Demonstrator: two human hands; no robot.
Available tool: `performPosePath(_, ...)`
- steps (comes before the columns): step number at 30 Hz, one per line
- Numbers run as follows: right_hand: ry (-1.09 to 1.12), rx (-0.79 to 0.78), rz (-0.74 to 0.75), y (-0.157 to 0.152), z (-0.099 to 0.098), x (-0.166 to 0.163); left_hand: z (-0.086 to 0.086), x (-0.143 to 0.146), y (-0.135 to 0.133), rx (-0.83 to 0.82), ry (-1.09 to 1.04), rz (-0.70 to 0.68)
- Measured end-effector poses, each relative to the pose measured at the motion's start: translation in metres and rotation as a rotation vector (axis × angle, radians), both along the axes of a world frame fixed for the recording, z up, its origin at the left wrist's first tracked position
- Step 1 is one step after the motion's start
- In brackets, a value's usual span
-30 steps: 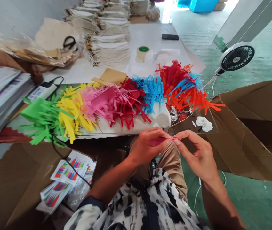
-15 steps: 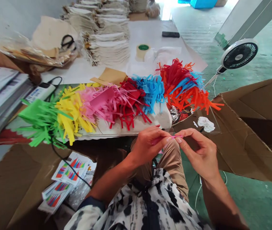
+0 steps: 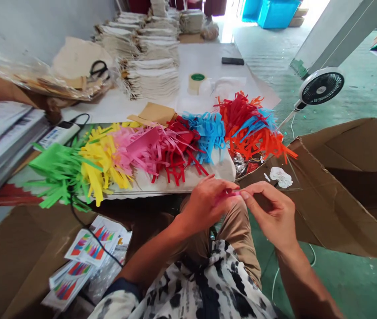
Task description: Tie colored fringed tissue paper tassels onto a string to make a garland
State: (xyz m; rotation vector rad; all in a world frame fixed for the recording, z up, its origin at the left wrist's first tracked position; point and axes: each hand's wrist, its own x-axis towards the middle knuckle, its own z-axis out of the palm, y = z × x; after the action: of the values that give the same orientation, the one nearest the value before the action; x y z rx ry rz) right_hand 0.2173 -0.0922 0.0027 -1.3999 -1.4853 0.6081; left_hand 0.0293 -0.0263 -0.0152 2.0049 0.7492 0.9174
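Between both hands is a small strip of pink paper (image 3: pixel 237 193), mostly hidden by fingers. My left hand (image 3: pixel 210 199) is closed around one end, slightly blurred. My right hand (image 3: pixel 271 210) pinches the other end between thumb and forefinger. Beyond them on the table edge lies a row of fringed paper tassels: green (image 3: pixel 57 166), yellow (image 3: pixel 105 164), pink (image 3: pixel 138 148), dark red (image 3: pixel 178 161) and light blue (image 3: pixel 208 133). A mixed heap of red, blue and orange tassels (image 3: pixel 253 128) lies at the row's right end.
Stacked cream bundles (image 3: pixel 153 73), a tape roll (image 3: pixel 196 83), a black phone-like object (image 3: pixel 233 61) and scissors (image 3: pixel 98 69) lie on the table. A fan (image 3: pixel 322 86) stands right, beside an open cardboard box (image 3: pixel 348 186). Printed cards (image 3: pixel 90 248) are low left.
The view has tilted up a little, so the table sits lower. My left fingers have curled further over the pink strip, and less of it shows.
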Motion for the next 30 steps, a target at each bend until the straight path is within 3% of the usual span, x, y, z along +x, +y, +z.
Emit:
performPosePath(4,-0.085,-0.014,0.072,0.003,0.005,0.002,0.004,-0.001,0.003,0.000,0.089,-0.073)
performPosePath(11,0.063,0.102,-0.130,0.009,0.003,0.008,0.012,-0.009,0.006,-0.220,-0.006,-0.133)
performPosePath(16,0.105,-0.038,0.142,0.021,0.003,-0.002,0.005,-0.008,0.010,-0.328,-0.106,-0.064)
performPosePath(19,0.132,-0.095,0.141,0.047,0.005,-0.001,-0.006,-0.008,0.016,-0.393,-0.082,-0.097)
performPosePath(22,0.336,-0.157,0.065,0.098,0.012,0.009,-0.017,-0.016,0.027,-0.425,-0.021,-0.044)
performPosePath(24,0.466,-0.045,-0.029,0.139,0.021,0.017,-0.021,-0.028,0.037,-0.303,0.006,0.083)
performPosePath(26,0.419,0.212,-0.145,0.175,0.032,0.023,-0.020,-0.048,0.050,-0.062,0.042,0.255)
performPosePath(28,0.162,0.420,-0.154,0.200,0.041,0.027,-0.015,-0.075,0.066,0.230,0.114,0.476)
performPosePath(30,-0.206,0.532,-0.085,0.216,0.042,0.029,-0.010,-0.108,0.083,0.468,0.238,0.727)
